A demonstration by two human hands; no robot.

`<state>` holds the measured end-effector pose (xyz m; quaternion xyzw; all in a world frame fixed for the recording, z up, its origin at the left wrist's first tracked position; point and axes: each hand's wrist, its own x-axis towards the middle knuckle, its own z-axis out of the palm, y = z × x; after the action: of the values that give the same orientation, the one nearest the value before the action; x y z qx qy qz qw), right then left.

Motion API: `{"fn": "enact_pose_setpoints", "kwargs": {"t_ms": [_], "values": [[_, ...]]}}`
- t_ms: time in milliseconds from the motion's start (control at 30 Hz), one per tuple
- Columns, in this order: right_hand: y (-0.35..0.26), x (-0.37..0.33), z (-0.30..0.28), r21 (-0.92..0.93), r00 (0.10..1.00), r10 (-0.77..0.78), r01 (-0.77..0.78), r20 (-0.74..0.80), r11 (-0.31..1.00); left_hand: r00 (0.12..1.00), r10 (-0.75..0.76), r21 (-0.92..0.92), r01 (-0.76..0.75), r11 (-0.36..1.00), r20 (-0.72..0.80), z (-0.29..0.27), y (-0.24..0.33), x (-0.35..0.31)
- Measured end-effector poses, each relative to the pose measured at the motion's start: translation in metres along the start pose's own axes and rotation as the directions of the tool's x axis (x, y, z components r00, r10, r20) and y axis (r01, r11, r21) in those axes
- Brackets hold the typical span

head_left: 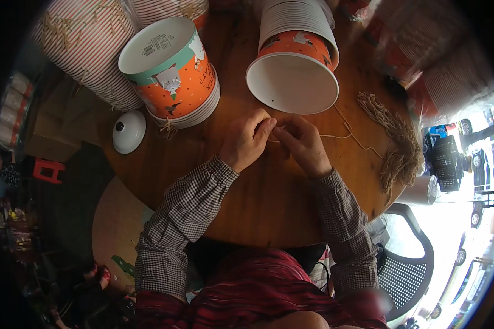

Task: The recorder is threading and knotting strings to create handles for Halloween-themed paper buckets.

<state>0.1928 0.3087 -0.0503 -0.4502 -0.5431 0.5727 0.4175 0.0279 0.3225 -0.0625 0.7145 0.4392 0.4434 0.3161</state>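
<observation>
Close together over the middle of the table, my left hand (246, 139) and my right hand (303, 143) both pinch a thin beige string (337, 136). Its length runs off to the right from my fingers. Just beyond my hands lies a stack of paper buckets (300, 57) on its side, its white open mouth facing me, with a small dark hole near the rim. To the left, an upside-down stack of orange and mint printed paper buckets (175, 82) stands with its white base up. A bundle of string (399, 151) hangs over the table's right edge.
A white lid with a black knob (128, 131) lies at the table's left edge. Tall striped bucket stacks (85, 49) with string bits stand behind it. Plastic-wrapped buckets (450, 90) crowd the far right. A grey chair (409, 263) is beside the round wooden table (269, 219).
</observation>
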Motion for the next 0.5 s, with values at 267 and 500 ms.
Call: {"fn": "enact_pose_setpoints", "kwargs": {"t_ms": [267,500], "values": [[0.002,0.0,0.002,-0.085,0.992,-0.057,0.047,-0.116,0.995,0.998,0.058,0.04,-0.058,0.997,0.006,0.004,-0.005,-0.002],[0.012,0.0,-0.001,-0.312,0.965,-0.196,0.134,-0.177,0.941,0.999,0.019,-0.019,-0.018,1.0,0.037,0.006,-0.01,-0.001]]}}
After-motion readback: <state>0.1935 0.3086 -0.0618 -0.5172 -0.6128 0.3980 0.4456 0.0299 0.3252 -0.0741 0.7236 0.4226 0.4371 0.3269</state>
